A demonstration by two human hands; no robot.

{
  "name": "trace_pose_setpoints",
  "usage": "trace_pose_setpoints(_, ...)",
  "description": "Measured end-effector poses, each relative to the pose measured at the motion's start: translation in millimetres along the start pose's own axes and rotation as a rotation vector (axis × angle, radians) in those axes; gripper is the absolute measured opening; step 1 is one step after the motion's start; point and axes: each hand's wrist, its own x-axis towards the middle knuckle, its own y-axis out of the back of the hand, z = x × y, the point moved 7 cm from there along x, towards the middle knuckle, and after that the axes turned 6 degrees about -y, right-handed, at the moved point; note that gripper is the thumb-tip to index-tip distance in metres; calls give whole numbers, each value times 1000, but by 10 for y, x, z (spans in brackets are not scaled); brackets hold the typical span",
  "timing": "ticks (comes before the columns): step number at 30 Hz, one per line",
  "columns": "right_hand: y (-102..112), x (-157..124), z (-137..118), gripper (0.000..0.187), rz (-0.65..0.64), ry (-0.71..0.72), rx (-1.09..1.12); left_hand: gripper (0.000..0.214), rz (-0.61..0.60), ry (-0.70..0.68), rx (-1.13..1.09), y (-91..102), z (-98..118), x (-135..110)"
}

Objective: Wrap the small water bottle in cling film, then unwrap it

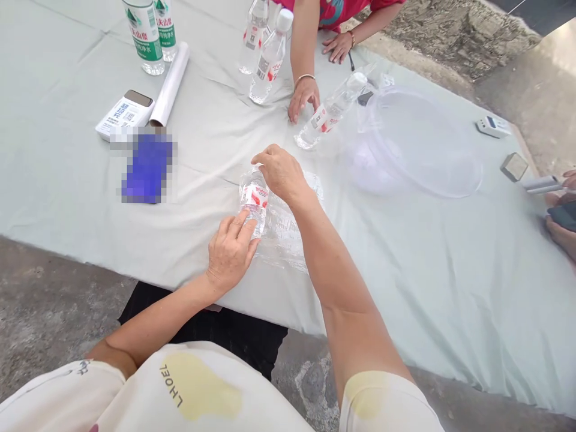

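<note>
1. Water bottle, clear plastic with a red-and-white label, lies on its side on crumpled clear plastic film, near the near edge of the cloth-covered worktop.
2. Hands: both closed on the bottle. The left hand has its fingers across the lower body and label. The right hand curls over the top end, hiding the cap.
3. Risk: the smooth bottle on slick, creased film could skid or roll if the hands press unevenly or one lets go.
4. Risk: the worktop cloth is wrinkled, so a tug on it could shift the film and bottle.
5. Co-worker's hand is just beside a second bottle, lying tilted against a clear plastic bag. Judged risk: that bottle could roll if the bag is disturbed.
6. Upright water bottles stand farther off. A knock could topple them.
</note>
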Motion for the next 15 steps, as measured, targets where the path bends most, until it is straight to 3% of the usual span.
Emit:
trace_pose_setpoints(3,1,10,93,24,14,-35,44,25,-10,-7,13,-24,18,4)
trace_pose_setpoints(9,4,-247,314,22,4,-132,202,26,-12,-35,16,-63,73,10)
trace_pose_setpoints(15,-112,-414,412,23,-65,-242,510,37,-75,-92,62,-163,249,79)
